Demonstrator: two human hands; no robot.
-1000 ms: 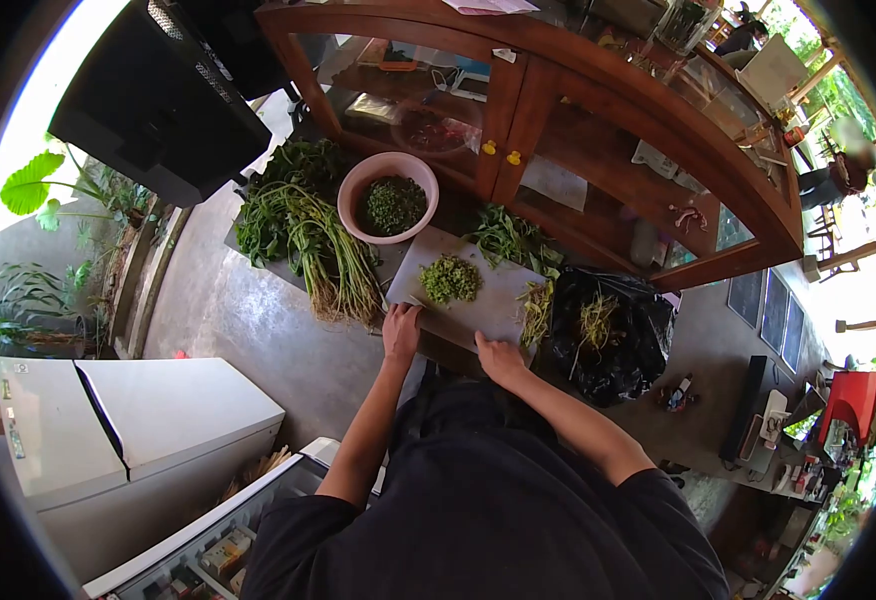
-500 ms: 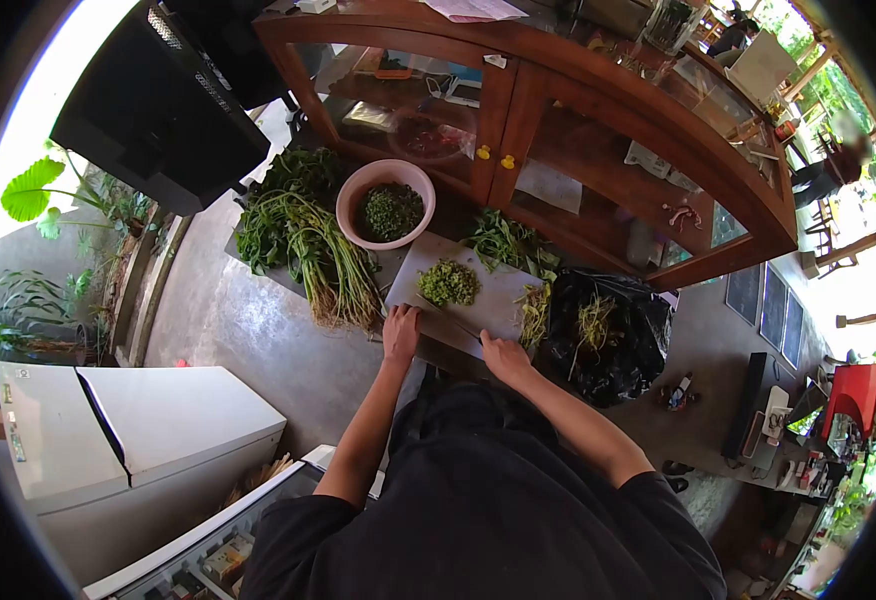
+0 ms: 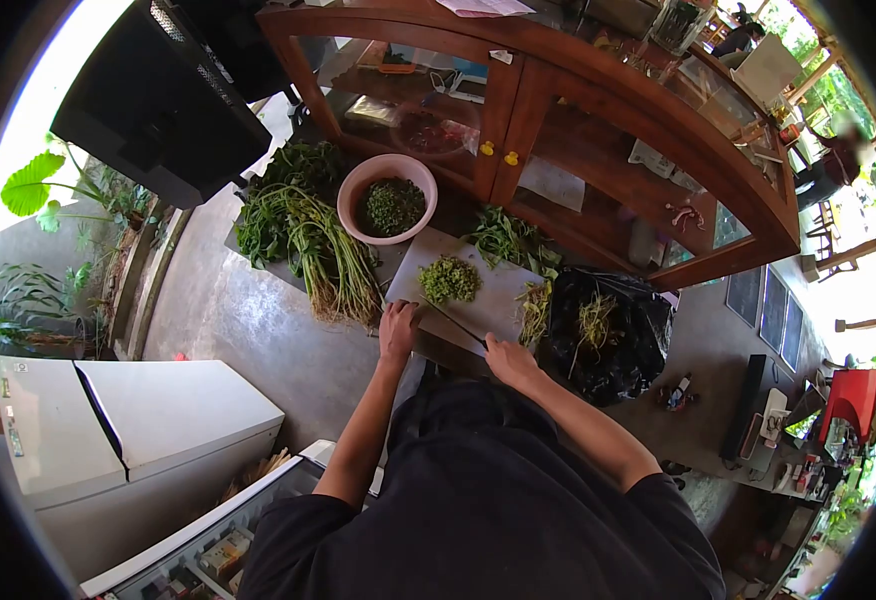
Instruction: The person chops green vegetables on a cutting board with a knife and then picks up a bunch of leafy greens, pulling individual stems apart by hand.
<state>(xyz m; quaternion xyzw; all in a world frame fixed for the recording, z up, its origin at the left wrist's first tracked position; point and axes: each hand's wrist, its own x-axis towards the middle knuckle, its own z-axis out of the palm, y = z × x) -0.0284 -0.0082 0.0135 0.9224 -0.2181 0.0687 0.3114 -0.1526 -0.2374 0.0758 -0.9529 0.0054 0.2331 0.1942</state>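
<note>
My right hand (image 3: 515, 363) is closed round the handle of a knife (image 3: 455, 324), held at the near edge of a pale cutting board (image 3: 498, 310). The blade slants up and left toward my left hand (image 3: 398, 330). That hand rests at the board's left corner, its fingers curled close to the knife's tip; what they grip, if anything, I cannot make out. Chopped green stems (image 3: 449, 280) form a pile on the board just beyond the blade. Some stringy, yellowish trimmings (image 3: 533, 312) lie along the board's right side.
Left of the board lies a large bunch of leafy greens with roots (image 3: 333, 265). A pink bowl (image 3: 346, 222) holds chopped greens. More leaves (image 3: 508, 240) lie behind the board. On the right sits a black plastic bag (image 3: 613, 370) with scraps. A wooden glass-door cabinet (image 3: 503, 130) stands behind.
The knife's blade has turned and now shows as a thin dark line. My left fingers have shifted slightly at the board's corner. The chopped pile looks the same.
</note>
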